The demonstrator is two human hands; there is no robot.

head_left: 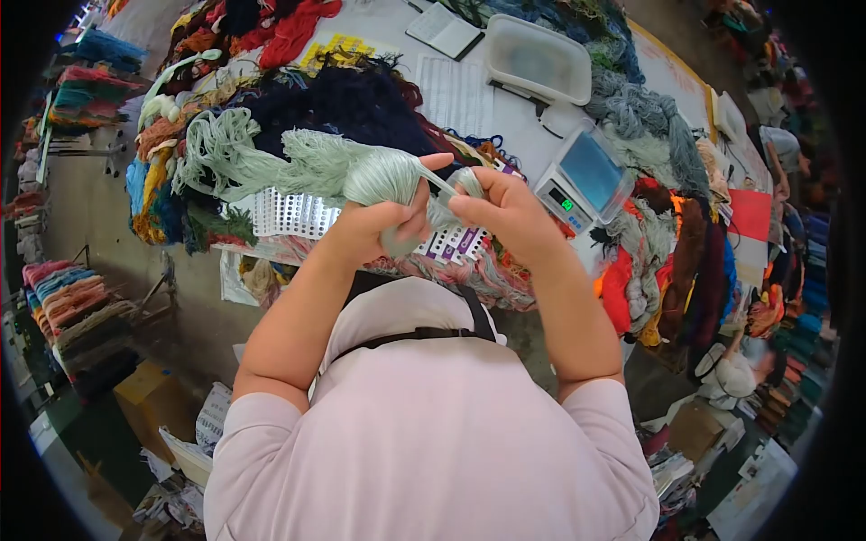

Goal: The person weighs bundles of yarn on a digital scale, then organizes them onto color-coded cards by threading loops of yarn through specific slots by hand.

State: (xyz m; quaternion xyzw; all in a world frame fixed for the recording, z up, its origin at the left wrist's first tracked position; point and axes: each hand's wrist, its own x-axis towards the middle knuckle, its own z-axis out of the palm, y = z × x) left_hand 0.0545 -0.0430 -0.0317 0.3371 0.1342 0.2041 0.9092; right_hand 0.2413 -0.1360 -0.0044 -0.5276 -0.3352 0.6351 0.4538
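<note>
A pale green skein of yarn (311, 167) stretches from the left of the table to my hands. My left hand (383, 221) is wrapped round its thick bundle, with the index finger pointing to the right. My right hand (501, 203) pinches a thin strand drawn from the bundle, and a smaller loop of the same yarn lies against its fingers. Beneath the skein are dark navy yarn (334, 104) and a white card with rows of holes (293, 214). A purple and white card (456, 243) shows below my hands.
Right of my right hand stands a digital scale (566, 200) with a blue tray. Behind it are a clear plastic bin (538, 59) and a notebook (445, 32). Coloured yarn piles (663, 261) surround the work area. Other people (732, 371) are at the far right.
</note>
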